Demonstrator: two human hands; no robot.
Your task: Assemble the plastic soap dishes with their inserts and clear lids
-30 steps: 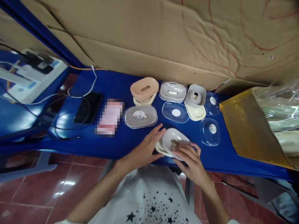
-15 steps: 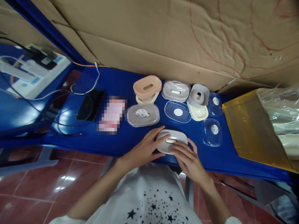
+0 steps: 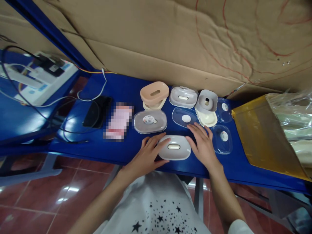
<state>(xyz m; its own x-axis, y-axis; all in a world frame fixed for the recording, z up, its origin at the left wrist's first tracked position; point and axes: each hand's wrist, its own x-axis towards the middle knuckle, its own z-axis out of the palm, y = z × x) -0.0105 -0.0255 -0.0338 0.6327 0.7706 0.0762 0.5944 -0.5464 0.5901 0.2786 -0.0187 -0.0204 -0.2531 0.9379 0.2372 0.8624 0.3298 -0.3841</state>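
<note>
While L hand (image 3: 150,150) holds gry dish (image 3: 174,154), lidded box (image 3: 159,128) has unreadable lbl (image 3: 149,120).

Dishes (image 3: 174,153) and clear lids (image 3: 177,114) share a blue tabletop (image 3: 126,83) with an opened carton (image 3: 260,139) of plastic-wrapped pieces in what appears to be a workshop or packing area, backed by cardboard (image 3: 146,39) above red floor tiles (image 3: 85,191).

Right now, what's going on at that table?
A person is handling dishes at a blue table. The left hand holds the left end of a pale slotted dish; the right hand is at the near edge of a clear lid, contact unclear. A peach dish sits farther back.
</note>
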